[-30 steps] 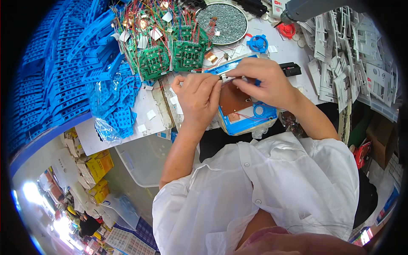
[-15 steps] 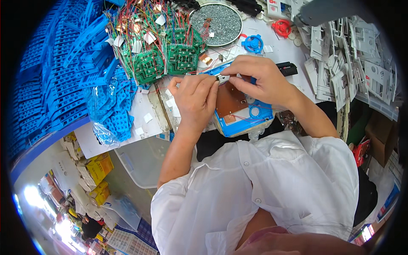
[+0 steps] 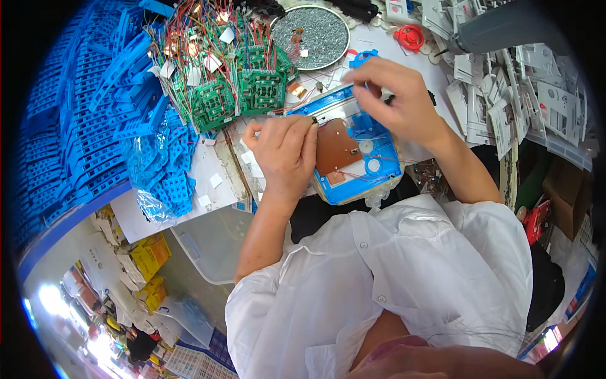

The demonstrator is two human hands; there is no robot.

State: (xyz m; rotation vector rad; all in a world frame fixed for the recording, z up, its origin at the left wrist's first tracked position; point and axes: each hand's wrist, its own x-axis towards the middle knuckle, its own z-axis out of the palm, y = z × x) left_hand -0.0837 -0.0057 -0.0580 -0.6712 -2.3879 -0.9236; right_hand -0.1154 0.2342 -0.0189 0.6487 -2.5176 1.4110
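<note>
On the work table lies a blue plastic housing [image 3: 390,169] with a brown circuit board [image 3: 336,149] in it and thin red wires across its lower part. My left hand [image 3: 282,146] is closed at the board's upper left corner, its fingertips pinching a small black part [image 3: 314,120] whose kind I cannot make out. Over the housing's upper right side my right hand [image 3: 399,98] is raised, thumb and forefinger apart, with nothing visible between them. It is nearest to a blue ring-shaped piece [image 3: 364,57] behind the housing.
Green circuit boards [image 3: 262,91] with tangled wires are piled beyond my left hand. A round tray of small screws [image 3: 312,39] stands at the back. Blue plastic parts [image 3: 69,126] heap at left, white panels [image 3: 543,95] at right. A grey cylindrical tool [image 3: 505,31] juts in at upper right.
My right hand has drawn away from my left fingertips, up and to the right, and its fingers have parted. My left hand has stayed at the board's corner. The view has shifted slightly.
</note>
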